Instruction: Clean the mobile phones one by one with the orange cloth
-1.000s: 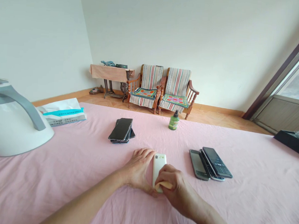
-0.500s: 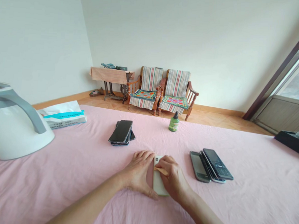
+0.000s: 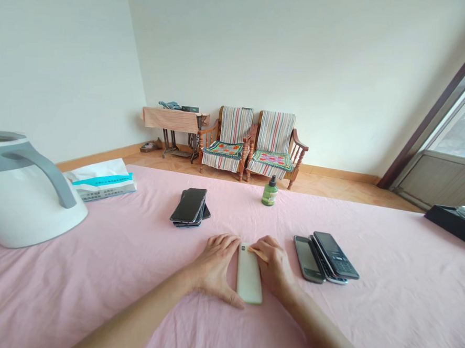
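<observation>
A pale phone (image 3: 249,277) lies back side up on the pink cloth in front of me, its dark camera patch at the far end. My left hand (image 3: 215,265) holds it along its left side, fingertips at the far corner and thumb at the near end. In my right hand (image 3: 272,260) a small tan cloth (image 3: 259,255) is pinched, largely hidden by the fingers. That cloth touches the phone's back near the camera.
Stacked dark phones (image 3: 190,205) lie ahead to the left, and several more phones (image 3: 325,257) overlap at right. A green spray bottle (image 3: 270,191) stands beyond. A white kettle (image 3: 26,198), a tissue pack (image 3: 104,179) and a black tray (image 3: 453,224) sit at the sides.
My right hand has moved slightly away and to the right with the tan cloth, uncovering more of the phone's back. My left hand stays in place on the phone.
</observation>
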Demonstrator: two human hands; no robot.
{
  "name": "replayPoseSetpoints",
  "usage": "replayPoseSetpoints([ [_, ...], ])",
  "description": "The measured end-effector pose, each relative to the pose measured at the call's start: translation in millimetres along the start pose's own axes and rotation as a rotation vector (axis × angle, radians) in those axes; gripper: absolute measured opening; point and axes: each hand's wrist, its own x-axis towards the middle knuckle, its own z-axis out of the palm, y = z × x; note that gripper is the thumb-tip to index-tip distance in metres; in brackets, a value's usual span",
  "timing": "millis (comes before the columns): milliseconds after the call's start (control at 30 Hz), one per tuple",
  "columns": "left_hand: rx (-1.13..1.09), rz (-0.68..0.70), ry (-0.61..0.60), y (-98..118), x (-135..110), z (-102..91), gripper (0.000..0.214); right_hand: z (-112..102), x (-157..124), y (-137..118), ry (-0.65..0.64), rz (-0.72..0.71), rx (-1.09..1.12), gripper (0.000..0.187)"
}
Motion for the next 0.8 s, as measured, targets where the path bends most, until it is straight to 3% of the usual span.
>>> replayPoseSetpoints([
  [167, -0.008, -0.018, 0.004, -2.8, 1.3, 3.8, 0.113, -8.7, -33.2, -25.0, -0.113, -0.053, 0.000, 0.025],
  [467, 0.024, -0.035, -0.027, -1.3, 1.9, 2.3, 0.109, -3.8, -2.1, -12.8, -0.041, -0.032, -0.064, 0.021],
  [800, 0.017, -0.038, 0.006, -1.0, 1.4, 3.2, 0.110, -23.0, -62.7, -50.7, -0.154, -0.038, 0.049, 0.029],
])
